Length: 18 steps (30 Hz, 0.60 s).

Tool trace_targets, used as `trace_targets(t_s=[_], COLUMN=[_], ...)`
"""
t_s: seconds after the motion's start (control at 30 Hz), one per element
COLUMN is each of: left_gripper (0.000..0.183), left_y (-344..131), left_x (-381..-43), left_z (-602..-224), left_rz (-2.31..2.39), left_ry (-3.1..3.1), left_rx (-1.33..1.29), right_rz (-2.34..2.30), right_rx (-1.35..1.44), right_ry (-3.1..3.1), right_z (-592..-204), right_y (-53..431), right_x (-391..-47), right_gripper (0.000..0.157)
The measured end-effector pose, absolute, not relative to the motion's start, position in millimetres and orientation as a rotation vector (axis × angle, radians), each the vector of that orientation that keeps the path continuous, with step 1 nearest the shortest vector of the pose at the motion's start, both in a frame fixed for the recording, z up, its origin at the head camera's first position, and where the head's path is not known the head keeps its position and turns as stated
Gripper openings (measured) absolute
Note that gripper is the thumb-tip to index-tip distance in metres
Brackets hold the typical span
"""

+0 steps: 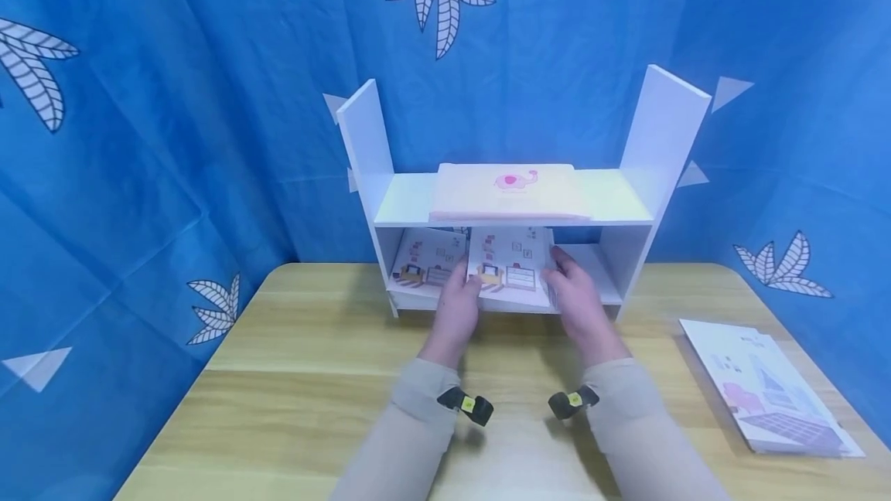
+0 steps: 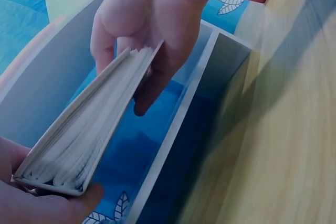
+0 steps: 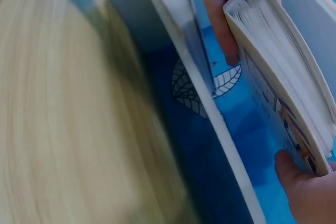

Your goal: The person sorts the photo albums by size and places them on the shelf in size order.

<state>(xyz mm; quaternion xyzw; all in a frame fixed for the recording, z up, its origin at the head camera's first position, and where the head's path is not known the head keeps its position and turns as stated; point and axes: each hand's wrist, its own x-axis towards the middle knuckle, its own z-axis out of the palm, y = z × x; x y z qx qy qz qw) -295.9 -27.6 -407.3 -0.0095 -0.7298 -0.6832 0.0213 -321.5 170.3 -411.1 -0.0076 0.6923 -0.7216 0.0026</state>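
A thick book (image 1: pixel 511 269) with a drawn room scene on its white cover is between my two hands at the front of the lower shelf. My left hand (image 1: pixel 457 306) grips its left edge, with the thumb over the cover. On the opposite edge, my right hand (image 1: pixel 576 294) holds the book between thumb and fingers. Both wrist views show the ends of its thick pages (image 2: pixel 86 129) between the covers. Left of it, a book with a matching cover (image 1: pixel 426 260) leans in the same compartment, partly behind my left hand.
The white two-tier shelf (image 1: pixel 612 199) has tall side panels. On its upper board lies a pale pink elephant-printed item (image 1: pixel 511 195). A small stack of illustrated books (image 1: pixel 773 389) lies on the wooden table (image 1: pixel 299 393) at right. A blue curtain (image 1: pixel 264 99) hangs behind.
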Motion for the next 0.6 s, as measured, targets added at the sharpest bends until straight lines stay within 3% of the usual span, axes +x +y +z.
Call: trace_targets(t_s=[0.2,0.6], left_gripper=[0.059,0.059], left_y=[-17,-17], left_x=[-294,-301], left_z=[-413,-422], left_rz=[-2.087,-1.920], left_ry=[-2.312,-2.438], left_rx=[-0.048,-0.009], right_rz=[-2.117,-1.836], right_rx=[-0.025,0.031], right_ry=[2.376,2.602], right_z=[-421,-428], right_y=[170,162], right_x=[-326,-332], right_gripper=[0.078,0.067])
